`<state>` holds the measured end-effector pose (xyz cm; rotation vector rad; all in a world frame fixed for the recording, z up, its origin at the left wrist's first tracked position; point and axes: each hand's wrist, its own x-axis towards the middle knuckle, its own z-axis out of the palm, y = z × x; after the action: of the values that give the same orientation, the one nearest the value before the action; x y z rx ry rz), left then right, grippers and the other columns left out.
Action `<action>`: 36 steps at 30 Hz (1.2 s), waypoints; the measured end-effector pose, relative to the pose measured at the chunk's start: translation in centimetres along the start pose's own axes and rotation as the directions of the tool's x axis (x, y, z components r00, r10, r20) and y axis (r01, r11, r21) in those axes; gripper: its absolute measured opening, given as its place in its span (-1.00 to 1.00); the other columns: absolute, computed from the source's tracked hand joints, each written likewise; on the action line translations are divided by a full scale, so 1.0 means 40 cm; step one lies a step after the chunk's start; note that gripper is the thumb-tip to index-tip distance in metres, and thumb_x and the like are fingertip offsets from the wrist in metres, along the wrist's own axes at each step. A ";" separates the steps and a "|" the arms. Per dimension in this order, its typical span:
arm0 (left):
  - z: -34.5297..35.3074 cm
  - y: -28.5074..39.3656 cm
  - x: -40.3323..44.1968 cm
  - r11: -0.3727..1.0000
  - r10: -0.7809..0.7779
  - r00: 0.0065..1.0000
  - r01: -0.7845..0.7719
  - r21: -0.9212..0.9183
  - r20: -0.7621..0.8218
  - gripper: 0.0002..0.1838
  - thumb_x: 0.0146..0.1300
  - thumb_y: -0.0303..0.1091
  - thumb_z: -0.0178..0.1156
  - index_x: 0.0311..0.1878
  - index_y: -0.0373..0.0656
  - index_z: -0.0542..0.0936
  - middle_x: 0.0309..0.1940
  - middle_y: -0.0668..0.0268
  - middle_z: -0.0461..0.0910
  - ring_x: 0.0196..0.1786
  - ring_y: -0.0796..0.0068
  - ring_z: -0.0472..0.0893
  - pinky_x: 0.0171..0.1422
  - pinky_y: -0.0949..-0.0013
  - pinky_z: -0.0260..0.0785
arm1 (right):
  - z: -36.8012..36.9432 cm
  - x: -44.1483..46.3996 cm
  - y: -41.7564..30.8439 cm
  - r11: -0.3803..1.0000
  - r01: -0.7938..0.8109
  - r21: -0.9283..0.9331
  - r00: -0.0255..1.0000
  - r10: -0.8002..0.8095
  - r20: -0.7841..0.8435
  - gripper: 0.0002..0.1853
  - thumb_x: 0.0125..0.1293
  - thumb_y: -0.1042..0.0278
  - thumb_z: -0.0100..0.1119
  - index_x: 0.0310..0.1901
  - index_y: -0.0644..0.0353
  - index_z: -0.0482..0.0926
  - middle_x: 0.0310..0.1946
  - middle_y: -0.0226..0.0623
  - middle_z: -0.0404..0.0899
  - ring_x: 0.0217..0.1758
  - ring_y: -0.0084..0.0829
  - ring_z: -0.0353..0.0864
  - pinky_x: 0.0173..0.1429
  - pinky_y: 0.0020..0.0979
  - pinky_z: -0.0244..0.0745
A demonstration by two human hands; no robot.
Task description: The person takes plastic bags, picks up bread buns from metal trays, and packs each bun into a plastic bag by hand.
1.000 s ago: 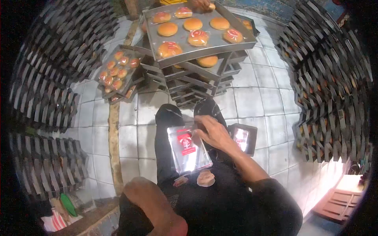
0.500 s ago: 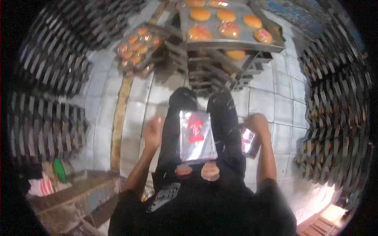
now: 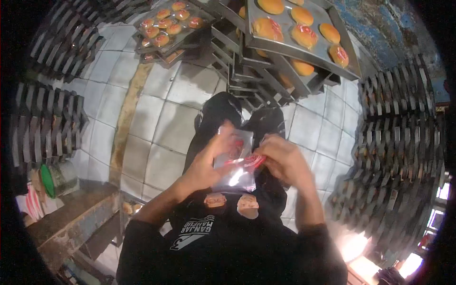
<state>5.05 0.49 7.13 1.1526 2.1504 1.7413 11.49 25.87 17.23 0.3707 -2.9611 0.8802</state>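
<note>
Plastic bags [image 3: 242,175]: one pile, clear film with red print, on your lap [image 3: 268,119], on your side of the top tray [image 3: 280,50] and lower than it.

Left hand [image 3: 205,164]: yours, nearer to you than the top tray, lying across the left side of the pile. Thumb and fingers spread over the film; whether they press or pinch, you cannot tell, for blur.

Right hand [image 3: 286,159]: yours, likewise on the near side of the top tray. Fingertips drawn together, grasping red-printed plastic [image 3: 254,162] just above the pile; whether it is one layer or several, you cannot tell.

Buns [image 3: 302,16]: on the top tray, some in printed wrap, some seemingly bare.

Wrapped buns [image 3: 164,39]: on a lower tray, left of the top tray.

Handling notes, by judgement: the step seems to be sorting the film between your hands. Pin the pile lightly with the left, since slick film probably slides on a sloping lap. Rub the held edge between right thumb and forefinger to part clinging layers. Lift gently; a hard tug could crease the film or drag the pile askew.
</note>
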 end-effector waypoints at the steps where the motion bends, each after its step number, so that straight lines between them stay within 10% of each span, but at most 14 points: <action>1: -0.021 0.001 0.012 0.899 -0.312 0.930 0.356 -0.255 0.197 -0.73 0.40 -0.32 0.36 0.04 -0.29 0.74 0.10 0.06 0.68 0.17 0.26 0.66 0.24 0.23 0.51 | -0.059 0.048 0.002 0.998 0.008 0.064 0.998 -0.012 0.063 -0.86 0.23 0.48 0.42 -0.17 0.18 0.71 -0.13 -0.19 0.71 -0.01 -0.13 0.71 0.27 -0.16 0.62; 2: -0.035 0.001 0.028 0.624 -0.504 0.735 0.673 -0.397 0.454 -0.73 0.44 -0.31 0.35 -0.01 -0.36 0.74 -0.06 0.11 0.78 -0.01 0.37 0.76 0.08 0.34 0.59 | -0.115 0.104 0.015 0.992 0.012 0.126 0.992 -0.027 0.123 -0.91 0.29 0.50 0.39 -0.18 0.20 0.71 -0.16 -0.20 0.72 -0.07 -0.17 0.74 0.18 -0.20 0.67; 5: -0.050 -0.043 0.073 0.563 -0.576 0.770 0.617 -0.550 0.274 -0.77 0.51 -0.29 0.27 -0.12 -0.30 0.70 -0.35 0.30 0.73 -0.23 0.50 0.72 -0.09 0.38 0.58 | -0.298 0.347 0.247 0.744 0.028 0.668 0.991 -0.106 0.076 -0.56 0.45 0.22 0.34 0.26 0.27 0.61 -0.24 -0.35 0.68 -0.21 -0.46 0.70 -0.07 -0.34 0.66; 6: -0.054 -0.068 0.087 0.516 -0.643 0.755 0.552 -0.655 0.130 -0.79 0.51 -0.29 0.26 -0.12 -0.28 0.66 -0.39 0.30 0.70 -0.29 0.45 0.71 -0.17 0.35 0.59 | -0.323 0.452 0.260 0.786 -0.015 0.618 0.957 0.189 -0.218 -0.62 0.50 0.19 0.27 0.20 0.25 0.64 -0.28 -0.37 0.66 -0.26 -0.50 0.67 -0.14 -0.39 0.62; 8: -0.028 -0.094 0.108 0.554 -0.599 0.798 0.362 -0.749 -0.057 -0.79 0.54 -0.27 0.21 -0.06 -0.25 0.62 -0.36 0.28 0.69 -0.34 0.44 0.69 -0.21 0.35 0.58 | -0.393 0.638 0.408 0.967 -0.249 0.061 0.912 0.255 -0.321 -0.63 0.53 0.12 0.21 0.18 0.19 0.67 -0.30 -0.33 0.66 -0.20 -0.53 0.67 -0.08 -0.38 0.60; 10: 0.004 -0.126 0.086 0.281 -0.760 0.649 0.356 -0.891 0.020 -0.73 0.58 -0.25 0.17 0.08 -0.28 0.59 -0.28 0.21 0.72 -0.24 0.41 0.74 -0.13 0.33 0.62 | -0.384 0.791 0.566 0.951 -0.306 0.040 0.923 0.306 -0.234 -0.61 0.55 0.14 0.20 0.27 0.15 0.64 -0.25 -0.44 0.68 -0.19 -0.55 0.57 -0.03 -0.44 0.52; 14: 0.014 -0.146 0.082 0.357 -0.709 0.704 0.408 -0.840 0.040 -0.66 0.61 -0.16 0.12 0.14 -0.28 0.55 -0.24 0.13 0.73 -0.22 0.35 0.75 -0.07 0.25 0.66 | -0.247 1.019 0.873 0.926 -0.106 -0.363 0.939 -0.027 -0.342 -0.50 0.50 -0.08 0.22 0.15 0.22 0.69 -0.08 -0.22 0.77 -0.07 -0.30 0.74 0.02 -0.27 0.60; 16: 0.013 -0.155 0.077 0.411 -0.701 0.713 0.370 -0.833 -0.028 -0.64 0.63 -0.13 0.08 0.15 -0.29 0.55 -0.22 0.11 0.74 -0.21 0.36 0.75 -0.05 0.28 0.65 | -0.194 1.021 0.832 0.912 -0.105 -0.397 0.918 -0.064 -0.391 -0.43 0.45 -0.19 0.24 0.10 0.24 0.71 -0.03 -0.12 0.78 -0.01 -0.20 0.77 0.05 -0.19 0.62; 20: -0.030 -0.144 0.110 0.382 -0.679 0.733 0.384 -0.841 0.027 -0.62 0.66 -0.10 0.02 0.12 -0.28 0.55 -0.13 0.09 0.74 -0.13 0.37 0.75 0.04 0.32 0.64 | -0.280 0.891 0.508 0.848 -0.431 -0.307 0.898 0.373 -0.232 -0.11 0.15 -0.39 0.43 0.23 0.29 0.55 0.05 0.22 0.70 0.15 0.07 0.71 0.20 -0.03 0.56; 26: -0.075 -0.166 0.236 0.306 -0.783 0.616 0.265 -0.914 -0.084 -0.61 0.62 -0.08 0.07 0.17 -0.25 0.50 0.22 -0.10 0.64 0.21 0.08 0.70 0.27 0.03 0.57 | -0.291 0.688 0.430 0.966 -0.171 0.192 0.905 0.231 -0.357 -0.36 0.26 0.15 0.46 0.26 0.35 0.47 -0.05 -0.12 0.72 0.01 -0.38 0.72 0.09 -0.30 0.61; 30: -0.071 -0.259 0.318 0.256 -0.770 0.631 0.169 -0.952 -0.095 -0.66 0.59 -0.18 0.12 0.16 -0.29 0.50 0.18 -0.08 0.65 0.23 0.07 0.68 0.30 0.00 0.56 | -0.110 0.390 0.096 0.730 0.021 0.683 0.862 0.333 -0.382 -0.43 0.29 0.29 0.45 0.29 0.26 0.50 0.18 -0.22 0.63 0.15 -0.39 0.65 0.23 -0.32 0.55; 32: -0.056 -0.252 0.345 0.248 -0.777 0.624 0.187 -0.951 -0.081 -0.68 0.58 -0.22 0.14 0.14 -0.30 0.51 0.16 -0.07 0.66 0.23 0.06 0.68 0.31 -0.01 0.56 | 0.012 0.286 -0.020 0.835 -0.103 0.541 0.902 0.308 -0.303 -0.50 0.18 0.54 0.49 0.16 0.25 0.56 0.11 -0.18 0.64 0.19 -0.24 0.67 0.29 -0.20 0.59; 34: -0.042 -0.156 0.370 0.172 -0.782 0.623 0.236 -0.956 0.013 -0.75 0.55 -0.32 0.16 0.10 -0.31 0.54 0.12 -0.04 0.67 0.19 0.04 0.69 0.32 -0.05 0.56 | 0.122 0.225 0.018 0.970 0.240 0.041 0.892 -0.204 -0.403 -0.52 0.09 0.64 0.41 0.09 0.24 0.55 0.06 -0.10 0.60 0.16 -0.06 0.66 0.29 -0.15 0.60; 36: -0.024 -0.112 0.366 0.184 -0.781 0.624 0.220 -0.958 -0.007 -0.73 0.54 -0.24 0.18 0.08 -0.26 0.58 0.10 -0.01 0.69 0.19 0.10 0.68 0.35 -0.03 0.53 | 0.162 0.204 0.072 0.977 0.213 0.005 0.857 -0.185 -0.481 -0.52 0.05 0.64 0.39 0.07 0.24 0.55 0.04 -0.07 0.59 0.17 -0.01 0.65 0.30 -0.08 0.59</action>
<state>-7.75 8.84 8.47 -0.4307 0.9648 2.3671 3.15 22.94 11.04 0.3865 -2.3988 0.8815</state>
